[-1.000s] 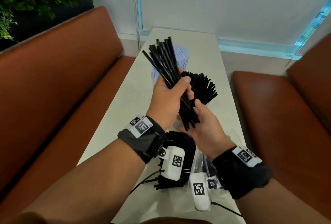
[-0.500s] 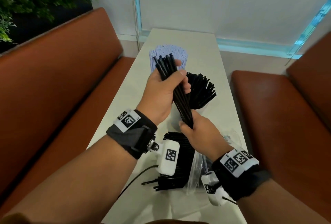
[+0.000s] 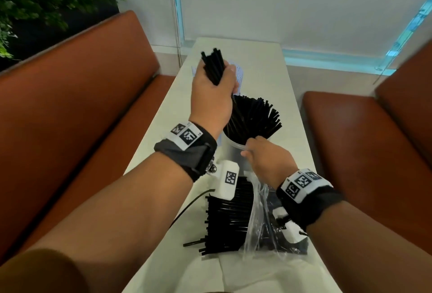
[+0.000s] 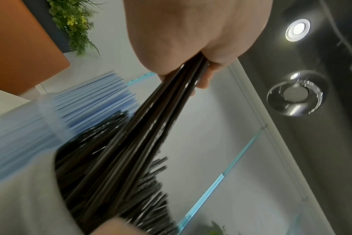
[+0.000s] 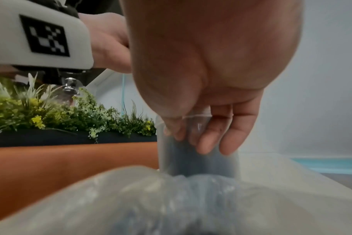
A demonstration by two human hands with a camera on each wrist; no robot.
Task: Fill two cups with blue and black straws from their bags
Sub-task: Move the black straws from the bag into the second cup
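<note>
**Now: black straws going into the near cup**

Head view: left hand (image 3: 211,96) fisted round a bundle of black straws (image 3: 214,64), lower ends in the near cup (image 3: 233,150) among fanned black straws. Right hand (image 3: 268,159) wraps the cup's side. Blue straws (image 3: 238,75) stand behind. Loose black straws (image 3: 229,215) and a clear bag (image 3: 261,222) lie on the table (image 3: 264,75).

Left wrist: bundle runs from fist down into cup; blue straws beside.

Right wrist: fingers (image 5: 209,139) curled on clear cup wall.
</note>
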